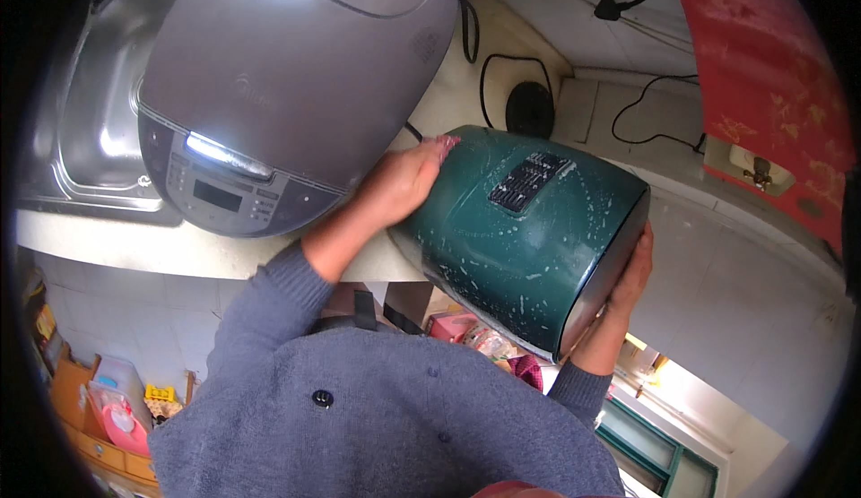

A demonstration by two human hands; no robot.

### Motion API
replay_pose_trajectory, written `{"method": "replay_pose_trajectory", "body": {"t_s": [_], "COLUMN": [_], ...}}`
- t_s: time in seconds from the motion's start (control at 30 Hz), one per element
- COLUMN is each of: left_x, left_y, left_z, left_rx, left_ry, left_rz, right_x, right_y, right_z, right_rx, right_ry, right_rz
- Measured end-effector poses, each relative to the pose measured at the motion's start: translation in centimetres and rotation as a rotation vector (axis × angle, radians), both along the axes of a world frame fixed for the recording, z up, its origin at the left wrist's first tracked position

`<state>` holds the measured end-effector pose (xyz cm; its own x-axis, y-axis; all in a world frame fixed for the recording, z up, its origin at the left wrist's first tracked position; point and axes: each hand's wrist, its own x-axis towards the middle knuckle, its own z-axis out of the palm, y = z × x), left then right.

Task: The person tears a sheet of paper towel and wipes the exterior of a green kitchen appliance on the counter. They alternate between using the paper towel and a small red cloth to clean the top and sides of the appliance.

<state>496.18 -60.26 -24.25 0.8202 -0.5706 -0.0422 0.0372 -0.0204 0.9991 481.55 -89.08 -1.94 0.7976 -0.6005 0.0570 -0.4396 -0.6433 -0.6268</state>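
Observation:
A dark green kitchen appliance (471, 229), which looks like an air fryer, is tilted in front of my body near the counter edge. It has a black vent grille (529, 182) and is flecked with white spots and streaks. My left hand (409, 178) is at its upper left side, fingers closed over a bit of pink cloth (448, 143) pressed to the shell. My right hand (632, 273) grips the appliance from the right, against its greyish end face (601, 289); some of those fingers are hidden.
A large grey Midea rice cooker (303, 74) stands left on the pale counter (134, 246), overlapping a steel sink (101, 115). Black cables (514, 57) and a dark round object (530, 109) lie behind. A red patterned panel (760, 74) hangs at right. Below left is a wooden cabinet (134, 464).

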Motion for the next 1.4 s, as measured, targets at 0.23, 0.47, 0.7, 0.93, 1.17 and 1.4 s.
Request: {"method": "replay_pose_trajectory", "body": {"t_s": [0.23,0.47,0.7,0.93,1.17,1.4], "left_x": [-0.3,-5.9,-6.0,-9.1,-2.7,5.5], "left_y": [0.6,4.5,4.0,5.4,2.1,-6.1], "left_z": [3.9,0.9,2.8,4.1,12.4,16.4], "left_rx": [-0.228,-0.002,-0.123,-0.213,-0.392,-0.291], "left_ry": [0.036,0.025,-0.085,-0.096,-0.51,-0.299], "left_rz": [-0.006,0.086,0.088,0.146,-0.033,-0.274], "right_x": [0.6,-0.2,0.9,0.3,0.5,1.4], "right_y": [0.8,-0.3,1.2,-0.1,-0.2,1.2], "right_z": [0.3,-0.1,0.4,-0.1,0.1,0.7], "right_rx": [0.052,0.067,0.024,0.01,-0.021,0.045], "right_ry": [-0.007,-0.016,-0.005,0.0,0.023,-0.008], "right_rz": [-0.013,-0.051,-0.006,0.019,0.041,0.034]}}
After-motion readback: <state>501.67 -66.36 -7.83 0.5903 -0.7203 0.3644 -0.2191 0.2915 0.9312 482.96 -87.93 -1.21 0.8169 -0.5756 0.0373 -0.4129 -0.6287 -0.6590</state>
